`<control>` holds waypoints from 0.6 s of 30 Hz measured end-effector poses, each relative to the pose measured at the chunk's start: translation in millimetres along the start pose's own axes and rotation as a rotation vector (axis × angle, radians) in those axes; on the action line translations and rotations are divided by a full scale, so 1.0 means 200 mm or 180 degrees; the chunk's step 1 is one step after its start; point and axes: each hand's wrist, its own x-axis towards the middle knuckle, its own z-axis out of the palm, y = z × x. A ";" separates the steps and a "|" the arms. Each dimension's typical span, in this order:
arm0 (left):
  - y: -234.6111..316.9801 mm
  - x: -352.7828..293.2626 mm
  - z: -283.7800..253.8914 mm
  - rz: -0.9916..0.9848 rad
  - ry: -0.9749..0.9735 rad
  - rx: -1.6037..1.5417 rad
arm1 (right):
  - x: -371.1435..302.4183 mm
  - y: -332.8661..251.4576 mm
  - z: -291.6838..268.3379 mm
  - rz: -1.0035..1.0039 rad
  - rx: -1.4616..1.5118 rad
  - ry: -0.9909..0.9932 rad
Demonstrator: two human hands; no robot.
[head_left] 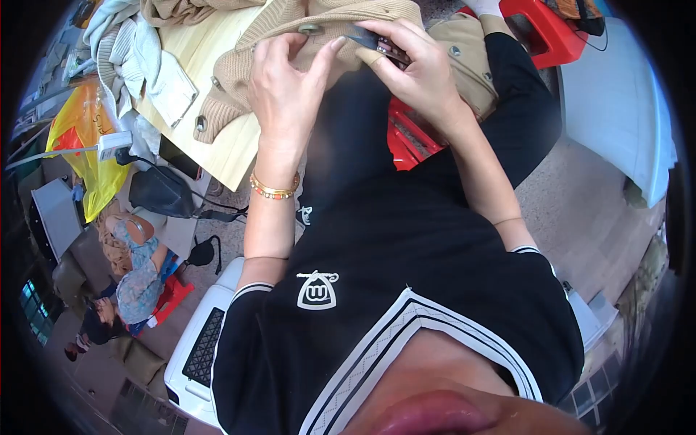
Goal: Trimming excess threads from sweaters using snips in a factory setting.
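I see the tan cardigan [243,76] lying partly on the wooden table [230,154], the left hand [288,90] half-curled over it, whether gripping I cannot tell, and the right hand [424,72] closed around a dark tool [365,37].

The middle is lit brightly with soft shadows, and the wooden surface [226,154] is rendered pale. The left hand [286,87] and right hand [420,69] are shown fairly sharply. Folds in the black shirt [406,243] are mostly swallowed by darkness. Edges are bent and smeared toward the rim, and the corners are lost in black.
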 end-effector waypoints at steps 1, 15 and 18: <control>-0.01 0.02 0.01 -0.0081 -0.0004 -0.0110 | 0.00 0.00 0.00 0.0043 0.0030 0.0002; -0.03 -0.03 -0.08 -0.0279 -0.0106 -0.1518 | 0.06 0.00 0.00 -0.0654 -0.0824 -0.0297; -0.05 -0.04 -0.07 -0.0433 -0.0217 -0.1781 | 0.06 0.00 0.02 -0.0917 -0.1082 -0.0198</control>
